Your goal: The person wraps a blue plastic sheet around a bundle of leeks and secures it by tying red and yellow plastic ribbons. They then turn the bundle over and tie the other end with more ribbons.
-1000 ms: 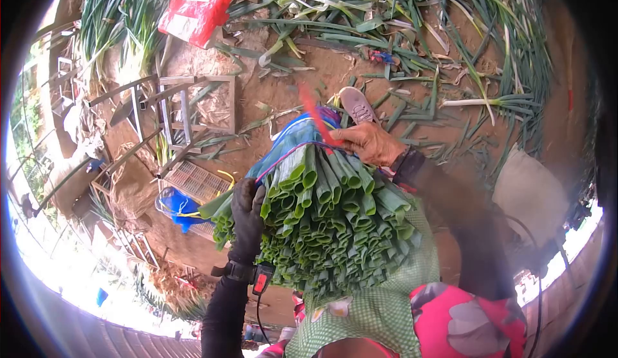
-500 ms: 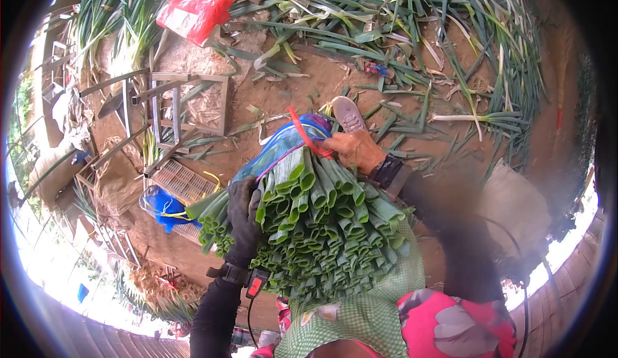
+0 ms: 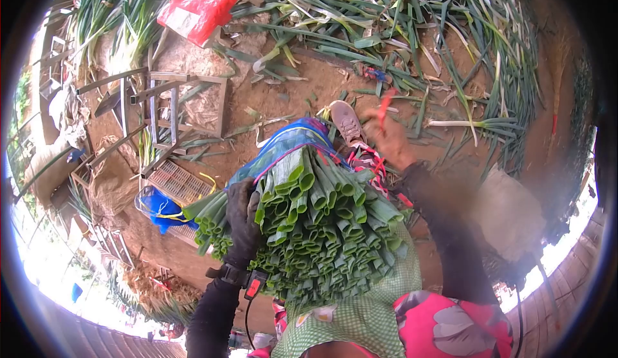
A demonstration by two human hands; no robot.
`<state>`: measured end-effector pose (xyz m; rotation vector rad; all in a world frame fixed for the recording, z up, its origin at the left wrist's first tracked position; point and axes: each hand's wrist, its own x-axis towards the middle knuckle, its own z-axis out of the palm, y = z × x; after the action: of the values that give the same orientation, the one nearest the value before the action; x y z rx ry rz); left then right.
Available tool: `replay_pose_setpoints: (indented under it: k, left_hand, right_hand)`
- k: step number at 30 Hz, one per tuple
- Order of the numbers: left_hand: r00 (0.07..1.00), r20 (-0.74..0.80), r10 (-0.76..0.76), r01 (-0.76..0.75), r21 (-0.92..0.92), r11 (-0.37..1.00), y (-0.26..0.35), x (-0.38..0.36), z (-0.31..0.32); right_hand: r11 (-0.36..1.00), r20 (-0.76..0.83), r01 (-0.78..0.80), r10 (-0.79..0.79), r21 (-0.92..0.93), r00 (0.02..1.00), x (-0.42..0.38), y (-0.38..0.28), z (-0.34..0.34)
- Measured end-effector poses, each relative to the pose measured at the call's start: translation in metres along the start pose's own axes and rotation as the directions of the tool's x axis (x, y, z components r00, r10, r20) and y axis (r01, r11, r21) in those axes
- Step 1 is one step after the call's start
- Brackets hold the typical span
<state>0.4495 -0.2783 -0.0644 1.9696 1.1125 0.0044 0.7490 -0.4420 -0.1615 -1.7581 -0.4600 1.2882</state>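
Observation:
A thick bundle of cut green onion leaves [image 3: 325, 226] rests on my lap, hollow cut ends facing me. Blue mesh wrap [image 3: 280, 145] with a pink edge covers its far side. My left hand [image 3: 242, 215], in a dark glove, grips the bundle at its left side, with some leaves sticking out past the hand. Apart from the bundle, beyond its right side, is my right hand [image 3: 391, 144], smeared by motion. A red strip [image 3: 385, 108] rises from its fingers. Part of a red band shows on the bundle's upper right edge.
Long green onions [image 3: 502, 68] lie in heaps along the far and right sides. A metal frame [image 3: 222, 107] and a plastic crate [image 3: 177, 181] with a blue bag [image 3: 161, 208] stand left. Ahead is a red plastic bag [image 3: 199, 10]; my shoe [image 3: 347, 121] is beyond the bundle.
My right hand has moved away from the bundle to the right, with the red strip going along. The left hand stays on the bundle, nearly unmoved.

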Motion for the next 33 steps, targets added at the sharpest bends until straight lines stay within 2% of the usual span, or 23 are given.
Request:
replay_pose_setpoints:
  k: [1,3,4,5,7,8,10,11,12,13,14,15,16,17,18,20,23,24,26,27,28,30,33]
  left_hand:
    - [1.0,-0.007,0.017,-0.017,0.018,1.0,0.0,0.001,0.0]
    - [0.999,0.018,-0.037,0.037,-0.007,0.999,0.01,0.001,-0.003]
    - [0.998,0.029,-0.062,0.062,-0.019,0.998,0.016,0.002,-0.005]
    - [0.999,0.044,0.013,-0.017,0.088,0.996,0.007,-0.009,-0.008]
    - [0.985,0.031,0.171,-0.174,0.208,0.963,-0.02,-0.02,0.0]
    - [0.973,0.013,0.231,-0.227,0.247,0.942,-0.029,-0.016,0.005]
    - [0.978,0.009,0.21,-0.206,0.238,0.949,-0.035,-0.018,0.009]
    - [0.975,-0.012,0.221,-0.214,0.221,0.952,-0.033,-0.013,0.011]
    - [0.972,-0.032,0.233,-0.222,0.204,0.953,-0.032,-0.008,0.013]
    - [0.98,-0.035,0.194,-0.185,0.178,0.967,-0.026,-0.006,0.01]
    - [0.987,-0.038,0.154,-0.147,0.152,0.978,-0.02,-0.005,0.006]
    - [0.994,-0.048,0.101,-0.096,0.111,0.989,-0.003,-0.005,-0.001]
    - [0.997,-0.054,0.048,-0.044,0.069,0.997,0.007,0.0,-0.005]
    - [0.996,-0.074,0.041,-0.037,0.053,0.998,0.006,0.003,-0.003]
    - [0.995,-0.096,0.031,-0.027,0.04,0.999,-0.002,0.001,0.0]
    - [0.991,-0.137,0.006,-0.006,-0.002,1.0,-0.002,-0.002,0.001]
    - [0.993,-0.112,-0.045,0.042,-0.031,0.999,0.038,0.0,-0.021]
    - [0.992,-0.113,0.048,-0.043,0.043,0.998,0.003,-0.002,-0.003]
    - [0.964,-0.154,0.218,-0.196,0.148,0.969,-0.021,0.003,0.012]
    - [0.947,-0.136,0.293,-0.262,0.203,0.943,-0.033,-0.007,0.016]
    - [0.946,-0.131,0.297,-0.265,0.216,0.94,-0.032,-0.014,0.013]
    - [0.941,-0.141,0.309,-0.273,0.231,0.934,-0.028,-0.003,0.009]
    - [0.942,-0.131,0.309,-0.279,0.204,0.938,-0.034,-0.003,0.015]
  right_hand:
    - [0.963,0.099,0.155,-0.136,-0.221,0.986,-0.001,-0.008,0.009]
    - [0.907,0.294,0.419,-0.391,-0.037,0.872,0.002,-0.023,0.029]
    - [0.9,0.432,0.429,-0.36,-0.071,0.827,0.007,-0.027,0.035]
    - [0.89,0.56,0.444,-0.315,-0.107,0.767,0.012,-0.035,0.04]
    - [0.892,0.581,0.451,-0.366,-0.003,0.727,0.018,-0.028,0.052]
    - [0.865,0.536,0.5,-0.405,-0.038,0.741,0.022,-0.026,0.056]
    - [0.785,0.408,0.612,-0.53,-0.095,0.743,0.026,-0.022,0.065]
    - [0.841,0.338,0.513,-0.439,-0.17,0.832,0.025,-0.005,0.067]
    - [0.968,0.109,0.097,-0.073,-0.23,0.991,0.02,-0.027,0.048]
    - [0.993,-0.072,0.112,-0.114,-0.033,0.991,0.013,-0.03,0.042]
    - [0.97,-0.25,0.192,-0.151,0.148,0.956,0.006,-0.035,0.036]
    - [0.907,-0.298,0.343,-0.407,-0.244,0.864,0.004,-0.009,0.019]
    - [0.689,-0.243,0.406,-0.641,-0.601,0.728,0.004,0.017,-0.005]
    - [0.966,-0.48,0.229,-0.145,0.12,0.865,-0.014,0.0,-0.019]
    - [0.614,-0.265,-0.023,0.375,0.789,0.888,-0.036,-0.025,-0.028]
    - [0.587,-0.214,0.045,0.223,0.808,0.951,-0.081,-0.063,-0.048]
    - [0.694,-0.255,-0.098,0.388,0.714,0.886,-0.1,-0.041,-0.06]
    - [0.807,-0.326,-0.093,0.338,0.584,0.883,-0.097,-0.023,-0.069]
    - [0.948,-0.426,-0.11,0.235,0.299,0.874,-0.081,0.034,-0.084]
    - [0.969,-0.374,-0.091,0.175,0.232,0.911,-0.075,0.053,-0.088]
    - [0.878,-0.369,-0.07,0.269,0.473,0.89,-0.079,0.024,-0.078]
    - [0.617,-0.286,0.024,0.329,0.787,0.9,-0.063,-0.009,-0.066]
    - [0.426,-0.199,0.145,0.084,0.893,0.976,-0.042,0.001,-0.067]
